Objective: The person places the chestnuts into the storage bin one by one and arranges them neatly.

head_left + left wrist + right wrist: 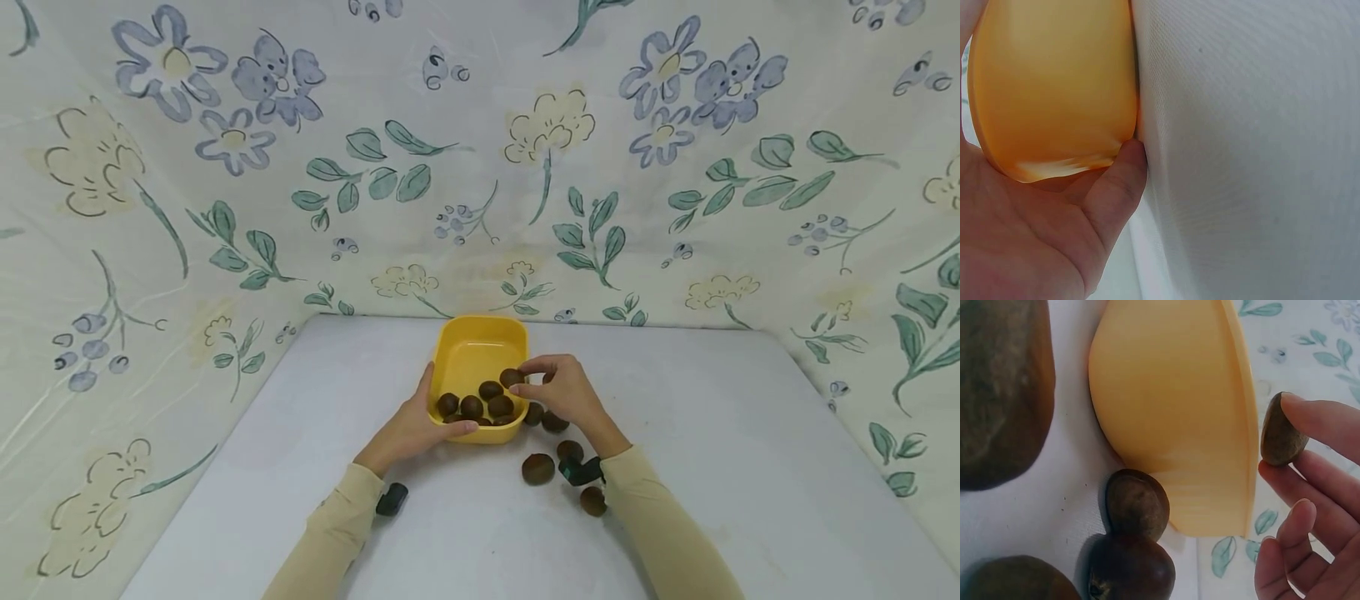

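A yellow plastic container (480, 329) stands on the table with several brown chestnuts (471, 407) gathered at its near end. My left hand (411, 427) holds the container by its near left corner, thumb along the front and fingers on the left side. In the left wrist view the container wall (1054, 81) sits between thumb and fingers. Between thumb and fingertips, my right hand (566, 390) pinches one chestnut (1283, 431) at the height of the container's right rim. Other chestnuts (1138, 506) lie on the table beside the container, under and near the right hand.
More loose chestnuts (537, 468) lie on the white table (300, 467) near the right wrist. Dark wrist cameras (392, 499) sit at both cuffs. A flowered sheet (480, 208) hangs behind the table and along its sides.
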A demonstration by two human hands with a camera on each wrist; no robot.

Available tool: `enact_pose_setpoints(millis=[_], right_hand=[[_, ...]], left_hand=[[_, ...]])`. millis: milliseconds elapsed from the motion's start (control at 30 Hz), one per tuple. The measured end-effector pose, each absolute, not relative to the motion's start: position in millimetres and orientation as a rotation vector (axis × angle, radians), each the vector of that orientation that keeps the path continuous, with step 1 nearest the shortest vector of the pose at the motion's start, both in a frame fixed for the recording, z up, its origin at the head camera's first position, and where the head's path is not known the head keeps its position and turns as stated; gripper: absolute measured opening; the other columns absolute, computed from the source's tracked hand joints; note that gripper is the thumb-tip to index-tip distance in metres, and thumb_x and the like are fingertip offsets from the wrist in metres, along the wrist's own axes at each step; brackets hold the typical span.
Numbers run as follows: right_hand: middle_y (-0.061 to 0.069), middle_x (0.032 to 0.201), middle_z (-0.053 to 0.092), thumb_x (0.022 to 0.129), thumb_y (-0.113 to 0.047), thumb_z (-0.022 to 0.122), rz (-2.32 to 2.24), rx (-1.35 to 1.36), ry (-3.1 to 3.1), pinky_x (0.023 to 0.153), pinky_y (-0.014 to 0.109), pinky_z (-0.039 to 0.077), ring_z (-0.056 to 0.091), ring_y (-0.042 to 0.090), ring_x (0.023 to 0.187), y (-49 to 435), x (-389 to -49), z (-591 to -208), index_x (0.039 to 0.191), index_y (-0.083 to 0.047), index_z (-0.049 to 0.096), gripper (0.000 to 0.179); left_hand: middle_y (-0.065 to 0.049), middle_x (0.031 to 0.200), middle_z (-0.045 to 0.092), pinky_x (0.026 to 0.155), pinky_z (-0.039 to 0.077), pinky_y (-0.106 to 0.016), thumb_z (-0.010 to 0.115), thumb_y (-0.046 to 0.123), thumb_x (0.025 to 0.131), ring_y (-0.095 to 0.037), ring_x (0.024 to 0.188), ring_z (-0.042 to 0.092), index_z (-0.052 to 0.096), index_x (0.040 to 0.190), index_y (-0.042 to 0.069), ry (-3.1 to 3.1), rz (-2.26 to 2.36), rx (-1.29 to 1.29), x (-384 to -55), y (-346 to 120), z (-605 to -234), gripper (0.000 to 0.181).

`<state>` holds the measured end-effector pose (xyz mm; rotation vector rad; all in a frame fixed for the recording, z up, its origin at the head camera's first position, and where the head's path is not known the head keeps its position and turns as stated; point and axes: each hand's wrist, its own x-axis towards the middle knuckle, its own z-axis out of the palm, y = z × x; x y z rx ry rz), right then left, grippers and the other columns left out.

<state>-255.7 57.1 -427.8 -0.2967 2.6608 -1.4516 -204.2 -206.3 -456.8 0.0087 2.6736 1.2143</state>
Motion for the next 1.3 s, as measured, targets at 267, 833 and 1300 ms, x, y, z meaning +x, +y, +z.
enact_pose_setpoints(millis=[267,833,1300], right_hand=[[0.002,0.115,0.078,0.083,-0.028,0.088,-1.411,-0.407,2.667,0.072,0.027,0.047,0.054,0.021,0.089,51.6,-252.0,-430.4,0.112,-0.015,0.08,0.033],[0.004,0.119,0.077,0.084,-0.027,0.087,-1.378,-0.412,2.682,0.073,0.026,0.05,0.057,0.021,0.089,45.1,-259.8,-431.6,0.115,-0.014,0.079,0.034],[0.008,0.119,0.076,0.086,-0.023,0.086,-1.235,-0.426,2.768,0.107,0.046,0.055,0.065,0.028,0.118,37.2,-286.7,-431.6,0.119,-0.007,0.077,0.038]], left_hand=[[-0.019,0.174,0.014,0.124,0.027,-0.067,0.079,0.069,0.078,-0.043,0.158,0.026,-0.012,0.167,0.022,2.675,1.218,0.003,-202.5,-206.8,-458.0,0.136],[-0.015,0.175,0.013,0.127,0.026,-0.063,0.082,0.064,0.078,-0.04,0.159,0.025,-0.011,0.167,0.022,2.661,1.267,0.023,-200.8,-208.3,-457.8,0.135],[-0.019,0.174,0.015,0.126,0.027,-0.062,0.081,0.065,0.079,-0.041,0.158,0.026,-0.011,0.167,0.02,2.665,1.254,0.02,-201.2,-208.1,-456.4,0.135]])
